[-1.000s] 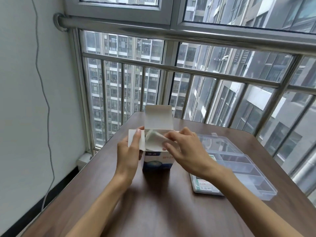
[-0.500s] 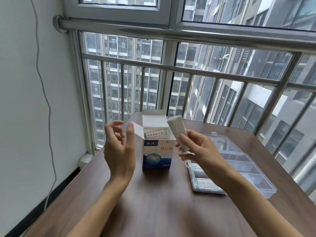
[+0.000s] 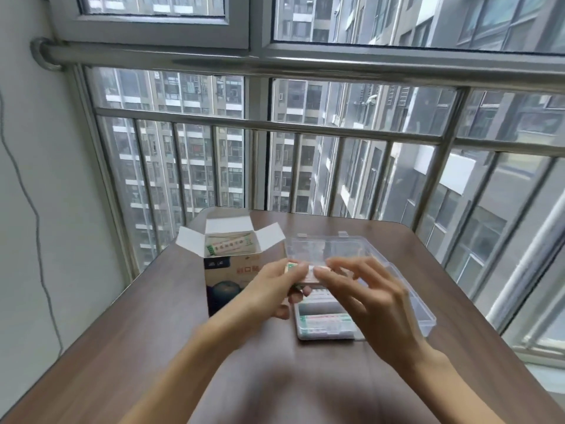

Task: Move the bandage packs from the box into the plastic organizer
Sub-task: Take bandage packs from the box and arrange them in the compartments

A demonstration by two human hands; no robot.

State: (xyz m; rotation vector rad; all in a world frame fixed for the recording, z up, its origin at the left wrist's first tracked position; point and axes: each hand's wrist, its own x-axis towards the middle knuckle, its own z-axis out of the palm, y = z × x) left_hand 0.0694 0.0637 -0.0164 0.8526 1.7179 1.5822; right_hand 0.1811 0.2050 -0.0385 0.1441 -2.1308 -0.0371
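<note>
Window bars and grey tower blocks fill the upper frame, and below them a brown table point(image 3: 146, 332) carries the open box point(image 3: 241, 267) at centre and the clear organizer point(image 3: 406, 301) just to its right. Both hands now meet at frame centre over the near-left corner of the organizer: the left hand point(image 3: 272, 289) grips one end of a bandage pack point(image 3: 302, 272) between thumb and curled fingers, and the right hand point(image 3: 363, 295) touches the other end with its fingertips, the remaining fingers spread and only loosely bent; motion blur makes it hard to say whether the right hand pinches the pack or merely steadies it. Half a second ago the right hand alone held this pack upright beside the box while the left hand hung free with fingers spread, so the pack has passed to, or is now shared with, the left hand and has come down toward the organizer. That suggests the pack is being turned flat for placing, probably in a compartment near the front. At least one pack point(image 3: 324, 324) already lies in the nearest compartment, and more packs point(image 3: 229, 244) show inside the box, so the task looks only partly done. The box also sits lower in the frame than before, the camera having tilted upward.
</note>
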